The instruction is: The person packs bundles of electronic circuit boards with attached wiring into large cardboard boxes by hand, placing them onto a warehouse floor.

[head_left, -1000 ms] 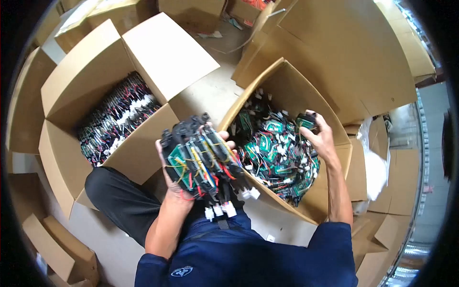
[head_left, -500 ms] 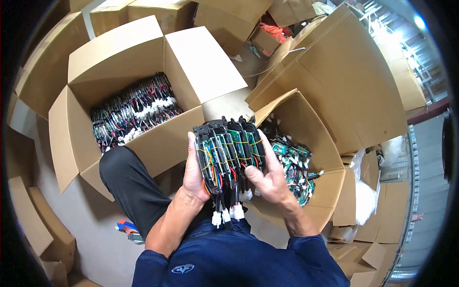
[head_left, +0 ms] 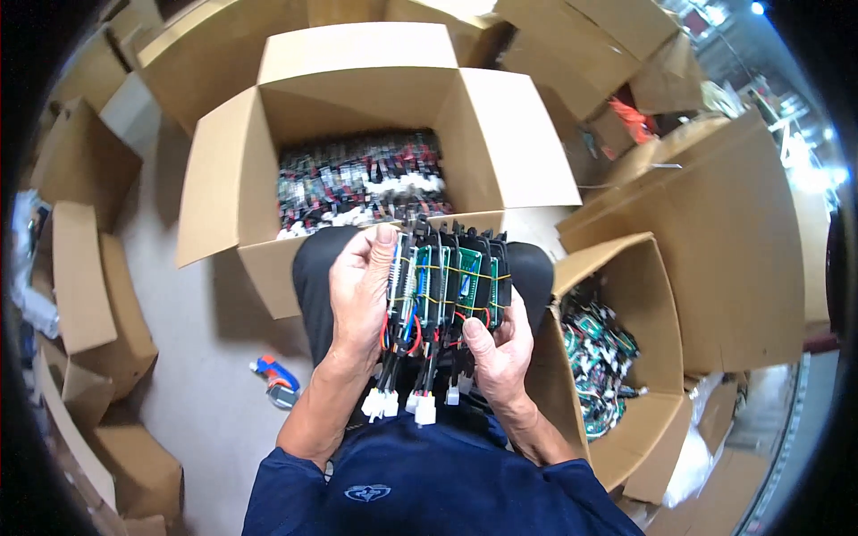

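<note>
Board bundle (head_left: 444, 286) now centred over lap, both hands gripping

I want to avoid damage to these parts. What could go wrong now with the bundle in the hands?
1. The stack of green circuit boards bound by yellow rubber bands is gripped only at its sides by the left hand and right hand; a board might slip out.
2. The dangling wires with white plastic connectors could snag on the open brown cardboard box.
</note>
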`<state>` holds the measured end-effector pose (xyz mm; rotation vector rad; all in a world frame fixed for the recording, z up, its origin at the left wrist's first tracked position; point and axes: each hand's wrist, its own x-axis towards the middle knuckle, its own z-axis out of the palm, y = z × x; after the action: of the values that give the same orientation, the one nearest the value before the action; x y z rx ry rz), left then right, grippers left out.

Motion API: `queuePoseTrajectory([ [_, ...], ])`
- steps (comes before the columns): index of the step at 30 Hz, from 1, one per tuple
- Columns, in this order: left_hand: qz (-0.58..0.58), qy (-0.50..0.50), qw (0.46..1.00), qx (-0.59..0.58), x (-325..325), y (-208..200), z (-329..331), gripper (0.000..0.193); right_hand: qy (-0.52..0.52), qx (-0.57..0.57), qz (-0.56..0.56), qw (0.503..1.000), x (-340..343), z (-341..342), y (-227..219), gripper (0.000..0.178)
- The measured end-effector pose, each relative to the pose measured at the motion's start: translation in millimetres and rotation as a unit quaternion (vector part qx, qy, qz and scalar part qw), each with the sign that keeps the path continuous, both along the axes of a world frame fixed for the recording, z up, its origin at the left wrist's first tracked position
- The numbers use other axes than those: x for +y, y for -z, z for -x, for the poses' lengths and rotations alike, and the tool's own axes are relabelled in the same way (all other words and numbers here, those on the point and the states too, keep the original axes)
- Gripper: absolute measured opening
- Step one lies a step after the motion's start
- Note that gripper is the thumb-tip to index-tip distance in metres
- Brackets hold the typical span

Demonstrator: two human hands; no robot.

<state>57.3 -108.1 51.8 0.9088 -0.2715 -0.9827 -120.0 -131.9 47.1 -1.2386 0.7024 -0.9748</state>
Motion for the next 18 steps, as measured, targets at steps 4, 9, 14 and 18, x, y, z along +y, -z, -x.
queuePoseTrajectory([
  [4, -0.081, -0.202, 0.962, -0.165, 22.5, 8.2, -30.8, 0.026, -0.064, -0.027, 0.000, 0.998, 3.7, -35.2, -2.0, 0.071],
  [9, -0.163, -0.262, 0.924, -0.227, 59.1, 39.7, -40.3, 0.040, -0.096, 0.005, -0.040, 0.995, 12.8, -60.9, 31.5, 0.064],
  [14, -0.155, -0.168, 0.892, -0.391, 101.9, 41.7, -17.1, 0.030, -0.068, 0.000, -0.101, 0.993, 28.4, -56.4, 47.3, 0.066],
  [18, -0.160, -0.131, 0.874, -0.439, 101.3, 25.7, -17.6, 0.038, -0.066, 0.034, -0.025, 0.997, 18.7, -66.1, 27.9, 0.061],
])
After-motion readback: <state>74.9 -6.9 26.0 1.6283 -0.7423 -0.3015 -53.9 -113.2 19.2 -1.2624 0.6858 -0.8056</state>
